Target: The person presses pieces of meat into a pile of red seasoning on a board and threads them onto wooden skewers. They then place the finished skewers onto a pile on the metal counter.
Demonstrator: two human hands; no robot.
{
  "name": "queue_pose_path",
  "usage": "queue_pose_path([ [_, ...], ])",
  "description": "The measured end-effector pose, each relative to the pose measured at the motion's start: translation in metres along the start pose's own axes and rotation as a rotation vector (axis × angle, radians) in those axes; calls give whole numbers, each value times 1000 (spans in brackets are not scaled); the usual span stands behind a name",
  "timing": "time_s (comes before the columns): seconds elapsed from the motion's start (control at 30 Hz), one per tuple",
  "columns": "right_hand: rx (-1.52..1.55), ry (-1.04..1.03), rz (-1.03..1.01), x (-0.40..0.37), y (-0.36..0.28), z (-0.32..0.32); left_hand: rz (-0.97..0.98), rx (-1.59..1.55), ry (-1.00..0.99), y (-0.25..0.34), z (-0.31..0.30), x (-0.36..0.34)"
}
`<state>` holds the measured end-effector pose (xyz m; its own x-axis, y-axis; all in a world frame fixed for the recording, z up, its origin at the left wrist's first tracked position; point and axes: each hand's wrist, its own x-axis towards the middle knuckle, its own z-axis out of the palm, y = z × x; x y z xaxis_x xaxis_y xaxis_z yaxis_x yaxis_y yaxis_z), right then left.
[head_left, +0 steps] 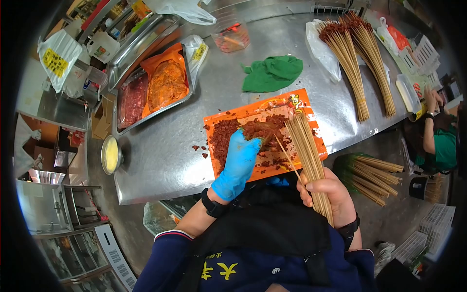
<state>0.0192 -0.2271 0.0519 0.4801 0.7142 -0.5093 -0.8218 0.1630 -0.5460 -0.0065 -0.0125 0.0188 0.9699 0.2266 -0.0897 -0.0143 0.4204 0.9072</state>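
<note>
My left hand (239, 156), in a blue glove, has its fingers closed on a clump of red-coated meat (262, 134). It is over an orange plastic sheet (305, 100) spread with dark red crumbly paste (224, 138). My bare right hand (327, 192) is wrapped round a thick bundle of bamboo skewers (306, 155), their upper ends over the sheet's right side. One single skewer (288, 155) stands apart from the bundle, slanting up-left from my right fingers, its tip at the meat.
A metal tray of meat (168, 87) and a bowl of yellow stuff (111, 155) are at left. Behind the sheet lies a green cloth (272, 74). Loaded skewers (348, 63) rest at back right; more skewers (372, 175) stand below the edge. Another person (435, 131) works at far right.
</note>
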Motion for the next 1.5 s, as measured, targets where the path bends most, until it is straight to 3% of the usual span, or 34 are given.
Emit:
queue_pose_path([
  [0.03,-6,2,8,0,0,1,-10,-27,81,2,4,0],
  [0.27,-51,13,11,1,-2,3,-41,-37,106,4,7,-4],
  [0.37,-40,8,22,2,-2,0,113,-62,14,2,8,-1],
  [0.53,-25,9,13,0,-1,2,237,336,-23,-6,1,-8],
  [0.87,113,-92,23,6,3,2,279,382,-49,-16,-5,-10],
  [0.97,112,-63,13,11,3,0,282,533,-114,-12,-5,-10],
  [1.07,128,-105,-2,11,2,-6,138,403,-138,5,10,-11],
  [1.13,117,-62,-23,6,-2,-3,312,492,-167,8,13,-15],
  [1.17,112,-51,-46,6,-2,-4,76,290,-34,6,13,-21],
  [1.2,108,-42,-67,6,-2,-5,77,294,-34,10,13,-18],
  [1.27,111,-55,-73,5,-2,-4,40,266,282,20,10,-12],
  [1.3,110,-64,-80,4,-2,-4,104,151,149,17,2,-7],
  [1.4,91,-102,-45,5,0,-2,75,-110,157,8,12,1],
  [1.43,88,-103,-45,4,-1,0,17,-170,46,5,5,2],
  [1.5,80,-56,-46,1,-1,3,-7,-220,45,7,11,0],
])
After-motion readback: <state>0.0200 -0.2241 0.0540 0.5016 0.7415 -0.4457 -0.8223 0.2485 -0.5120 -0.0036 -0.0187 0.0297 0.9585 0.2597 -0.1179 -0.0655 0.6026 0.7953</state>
